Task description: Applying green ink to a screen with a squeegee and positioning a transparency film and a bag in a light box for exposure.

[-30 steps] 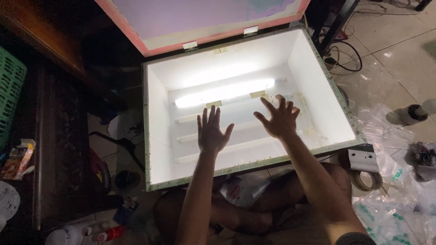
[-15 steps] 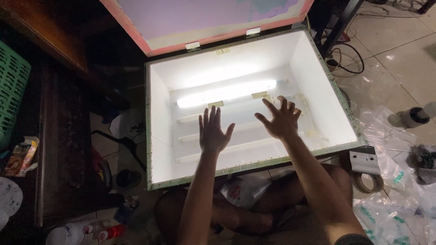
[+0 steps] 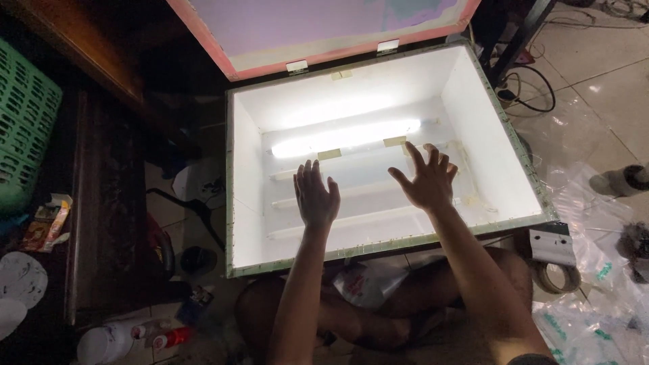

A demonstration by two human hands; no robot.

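A white light box (image 3: 487, 142) with a green-edged rim sits on the floor in front of me, its pink-framed lid (image 3: 324, 34) raised at the back. One tube (image 3: 345, 137) inside glows brightly; other unlit tubes lie parallel below it. My left hand (image 3: 315, 196) is spread flat over the box's glass top, fingers apart, holding nothing. To its right, my right hand (image 3: 427, 179) is also spread with fingers splayed, resting on or just above the same surface. My forearms reach in over the front rim.
A green plastic basket (image 3: 23, 128) and dark wooden furniture (image 3: 101, 196) stand at left. Bottles (image 3: 128, 338) lie on the floor at lower left. Clear plastic bags (image 3: 595, 290), a tape roll (image 3: 556, 277) and cables (image 3: 534, 101) are at right.
Both hands have stayed spread over the box, shifting only slightly. The view has drifted a little.
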